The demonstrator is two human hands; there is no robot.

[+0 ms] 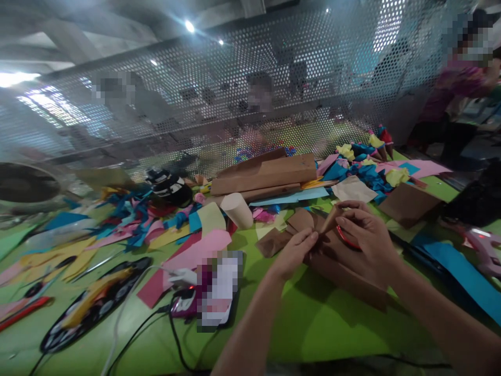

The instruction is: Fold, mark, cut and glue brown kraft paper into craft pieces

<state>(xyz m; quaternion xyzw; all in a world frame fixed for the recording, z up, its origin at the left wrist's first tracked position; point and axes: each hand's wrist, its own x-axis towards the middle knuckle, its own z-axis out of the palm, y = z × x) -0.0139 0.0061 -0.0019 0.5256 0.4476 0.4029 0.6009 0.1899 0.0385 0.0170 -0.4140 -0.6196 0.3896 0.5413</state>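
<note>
My left hand [295, 253] pinches the lower end of a small rolled piece of brown paper [329, 219]. The fingers of my right hand [362, 235] are closed round its upper end, and a red scissor handle [347, 239] shows at that hand's palm side. Beneath both hands lies a larger brown paper sheet [352, 274] on the green table [313, 334]. Smaller brown paper pieces [272, 242] are just left of my left hand. The scissor blades are mostly hidden.
A phone [225, 287], a power bank [183, 303] with cables and a black oval tray [94, 308] lie left. Behind stand a paper roll [237, 210] and a perforated metal screen [219, 104]. A pink glue gun [483, 250] is right; a person [446, 99] stands beyond.
</note>
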